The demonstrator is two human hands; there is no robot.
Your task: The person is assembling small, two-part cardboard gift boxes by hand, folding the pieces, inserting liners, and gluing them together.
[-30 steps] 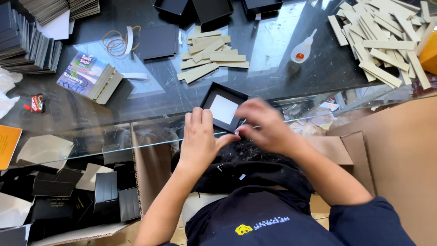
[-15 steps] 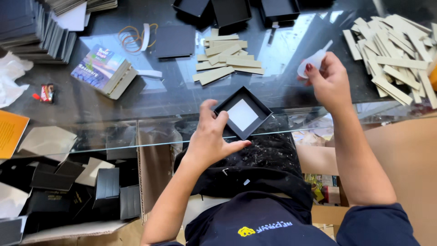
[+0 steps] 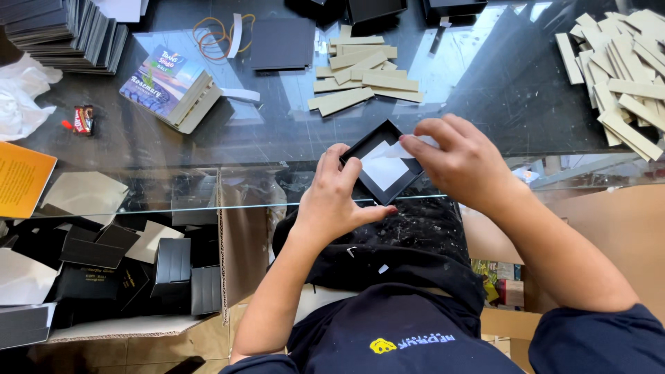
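At the bench's near edge my left hand (image 3: pixel 332 201) grips one black box (image 3: pixel 382 163) holding a white liner; my right hand (image 3: pixel 460 163) pinches one white strip (image 3: pixel 409 147) over it.

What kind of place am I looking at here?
Likely a small box-making workbench: a glass-topped table carries piles of tan cardboard strips, stacks of flat black box parts, and a brown carton of black box pieces sits below. Both hands work on a small black square tray.

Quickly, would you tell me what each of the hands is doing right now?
Left hand: closed on the edge of the small black box.
Right hand: pinching something white over the box.
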